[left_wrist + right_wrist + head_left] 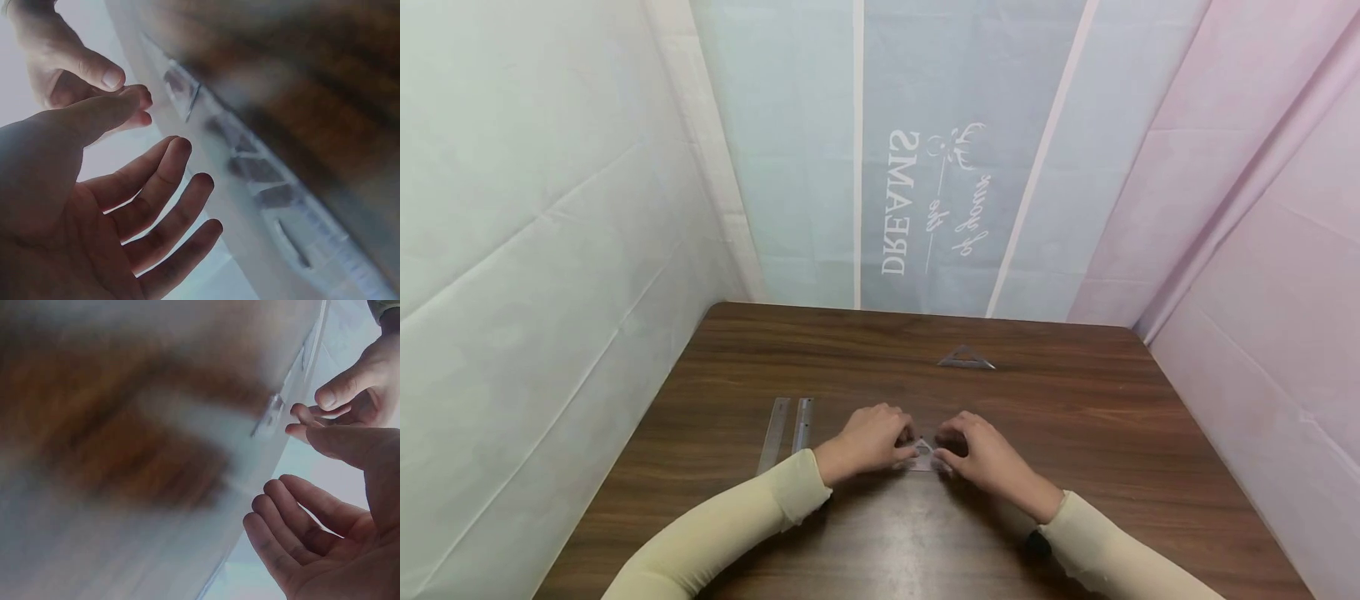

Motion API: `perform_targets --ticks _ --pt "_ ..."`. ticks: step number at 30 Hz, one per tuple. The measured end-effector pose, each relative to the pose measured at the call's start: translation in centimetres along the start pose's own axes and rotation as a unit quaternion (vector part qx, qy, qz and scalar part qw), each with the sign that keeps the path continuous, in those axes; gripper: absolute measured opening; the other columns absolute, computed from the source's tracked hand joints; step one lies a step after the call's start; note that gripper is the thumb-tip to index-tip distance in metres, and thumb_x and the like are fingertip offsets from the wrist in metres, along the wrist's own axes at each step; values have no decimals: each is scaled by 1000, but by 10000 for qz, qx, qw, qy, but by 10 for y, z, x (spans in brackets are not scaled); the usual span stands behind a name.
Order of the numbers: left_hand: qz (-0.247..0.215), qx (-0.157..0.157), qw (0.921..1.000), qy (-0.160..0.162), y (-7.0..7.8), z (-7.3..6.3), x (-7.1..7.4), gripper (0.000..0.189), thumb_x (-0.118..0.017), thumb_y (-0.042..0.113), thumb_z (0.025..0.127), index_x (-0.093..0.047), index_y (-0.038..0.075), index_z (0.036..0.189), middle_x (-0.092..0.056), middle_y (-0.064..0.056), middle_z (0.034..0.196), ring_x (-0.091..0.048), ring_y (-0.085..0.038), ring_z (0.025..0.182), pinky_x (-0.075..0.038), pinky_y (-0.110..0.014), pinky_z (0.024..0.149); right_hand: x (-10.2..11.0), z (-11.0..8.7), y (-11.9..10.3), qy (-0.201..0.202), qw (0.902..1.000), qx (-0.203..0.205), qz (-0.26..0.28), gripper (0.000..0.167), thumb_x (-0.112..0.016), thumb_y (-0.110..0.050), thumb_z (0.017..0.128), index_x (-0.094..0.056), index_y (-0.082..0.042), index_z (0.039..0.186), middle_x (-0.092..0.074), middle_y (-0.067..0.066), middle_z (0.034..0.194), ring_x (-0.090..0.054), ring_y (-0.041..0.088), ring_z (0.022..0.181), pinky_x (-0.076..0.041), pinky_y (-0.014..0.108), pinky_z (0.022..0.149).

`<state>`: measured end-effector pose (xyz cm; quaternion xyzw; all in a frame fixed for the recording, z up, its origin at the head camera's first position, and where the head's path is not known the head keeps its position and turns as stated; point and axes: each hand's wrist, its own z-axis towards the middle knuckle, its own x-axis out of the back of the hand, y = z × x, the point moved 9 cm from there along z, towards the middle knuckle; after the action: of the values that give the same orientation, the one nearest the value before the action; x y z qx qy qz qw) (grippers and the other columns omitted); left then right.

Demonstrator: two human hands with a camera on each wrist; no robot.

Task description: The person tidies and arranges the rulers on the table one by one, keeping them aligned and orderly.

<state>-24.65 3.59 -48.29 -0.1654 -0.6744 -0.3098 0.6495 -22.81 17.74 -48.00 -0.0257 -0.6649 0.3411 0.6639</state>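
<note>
A small clear set square (922, 463) lies on the brown table between the two hands in the head view, its peak towards the back. At its left side is my left hand (872, 439), thumb tip right at the edge. My right hand (988, 458) is at the other side, its thumb likewise by the edge. Seen from the left wrist, the left fingers (169, 181) are spread and loosely bent with nothing between them. The right wrist view shows the right fingers (300, 519) relaxed, side by side, and the set square (270, 415) beyond them.
Left of the left hand lie two clear rulers (775, 429), side by side, their near ends partly behind the sleeve. A second set square (966, 360) rests farther back on the table (1075, 383). Fabric walls (805, 167) rise behind and beside the table.
</note>
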Motion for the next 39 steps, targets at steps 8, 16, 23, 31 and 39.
perform_targets --ticks 8,16,23,31,39 --pt "-201 184 9996 14 -10 10 17 34 -75 49 101 -78 21 120 -72 7 105 -66 -12 92 -54 -26 68 15 7 15 103 9997 -215 67 38 -84 -23 97 -74 -5 129 -71 8 120 -69 28 112 -58 51 93" --pt "-246 310 9992 116 -19 24 24 39 -74 51 101 -76 20 125 -72 3 114 -68 -14 98 -57 -30 72 28 14 24 452 9989 5 148 40 -83 -24 98 -73 -5 131 -72 8 122 -69 31 113 -58 54 93" --pt "-478 413 9979 152 -23 42 24 45 -73 49 102 -72 17 134 -70 -2 126 -68 -19 109 -60 -35 81 38 17 39 565 9982 -48 193 43 -84 -23 97 -72 -3 132 -71 12 124 -69 35 113 -59 58 92" --pt "-698 547 9958 226 -29 64 23 51 -74 49 102 -69 15 139 -68 -4 133 -66 -22 120 -60 -41 92 45 27 55 544 9984 -90 157 44 -84 -23 97 -71 -1 133 -70 17 125 -67 40 117 -57 60 95" --pt "-849 694 9937 211 -38 87 21 55 -74 48 102 -66 13 143 -66 -5 138 -64 -25 126 -58 -44 98 50 39 73 581 9979 -203 183 46 -84 -24 97 -71 0 134 -69 20 128 -65 41 119 -55 62 97"
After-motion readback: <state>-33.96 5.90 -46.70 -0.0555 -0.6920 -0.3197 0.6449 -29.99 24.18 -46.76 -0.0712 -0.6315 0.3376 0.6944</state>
